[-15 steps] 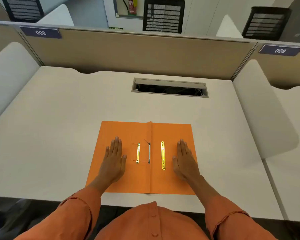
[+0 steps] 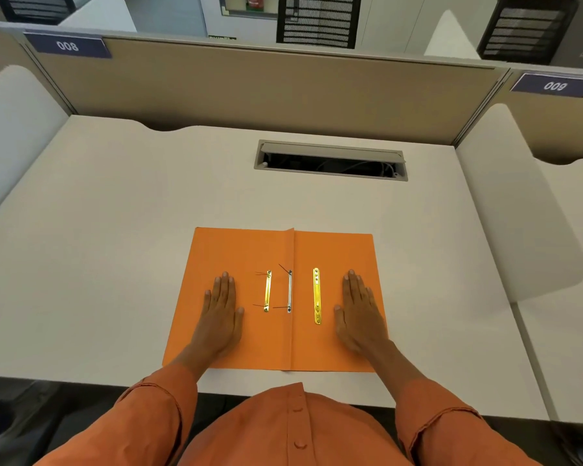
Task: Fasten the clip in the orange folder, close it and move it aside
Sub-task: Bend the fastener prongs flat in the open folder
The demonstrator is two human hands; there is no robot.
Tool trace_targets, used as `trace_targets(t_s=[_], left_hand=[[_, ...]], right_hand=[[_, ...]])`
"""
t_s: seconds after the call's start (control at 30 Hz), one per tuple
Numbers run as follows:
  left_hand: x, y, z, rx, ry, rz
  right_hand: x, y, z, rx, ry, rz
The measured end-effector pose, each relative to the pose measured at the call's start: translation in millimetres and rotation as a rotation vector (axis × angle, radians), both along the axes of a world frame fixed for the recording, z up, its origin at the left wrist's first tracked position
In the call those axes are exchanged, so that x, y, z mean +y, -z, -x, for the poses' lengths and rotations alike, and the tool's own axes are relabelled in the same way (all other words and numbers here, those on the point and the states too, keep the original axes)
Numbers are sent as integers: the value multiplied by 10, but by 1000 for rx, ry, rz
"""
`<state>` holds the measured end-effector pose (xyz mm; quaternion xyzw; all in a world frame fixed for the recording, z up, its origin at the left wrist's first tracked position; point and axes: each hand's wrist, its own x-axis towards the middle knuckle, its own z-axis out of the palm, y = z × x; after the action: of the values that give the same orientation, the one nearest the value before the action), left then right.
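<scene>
The orange folder (image 2: 249,250) lies open and flat on the white desk near its front edge. Beside the centre fold a silver fastener bar (image 2: 289,290) carries thin prongs that stick up. A gold strip (image 2: 267,290) rests on the left leaf, and a longer gold strip (image 2: 316,295) lies on the right leaf. My left hand (image 2: 221,309) is flat, palm down, on the left leaf. My right hand (image 2: 359,309) lies flat on the right leaf. Neither hand holds anything or touches the metal parts.
A cable slot (image 2: 330,161) with its lid up is set into the desk (image 2: 115,230) behind the folder. Beige partition walls (image 2: 249,82) stand at the back, curved white dividers (image 2: 519,210) at both sides. My orange sleeves hang over the front edge.
</scene>
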<state>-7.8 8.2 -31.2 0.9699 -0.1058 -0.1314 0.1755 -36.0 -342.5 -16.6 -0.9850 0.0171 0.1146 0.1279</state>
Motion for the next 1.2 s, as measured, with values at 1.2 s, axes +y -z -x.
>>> trace_targets(t_s=[1.2], left_hand=[[-474,-307,312,-107,-267,599]], right_hand=[[299,-510,-953,191,-25,-270]])
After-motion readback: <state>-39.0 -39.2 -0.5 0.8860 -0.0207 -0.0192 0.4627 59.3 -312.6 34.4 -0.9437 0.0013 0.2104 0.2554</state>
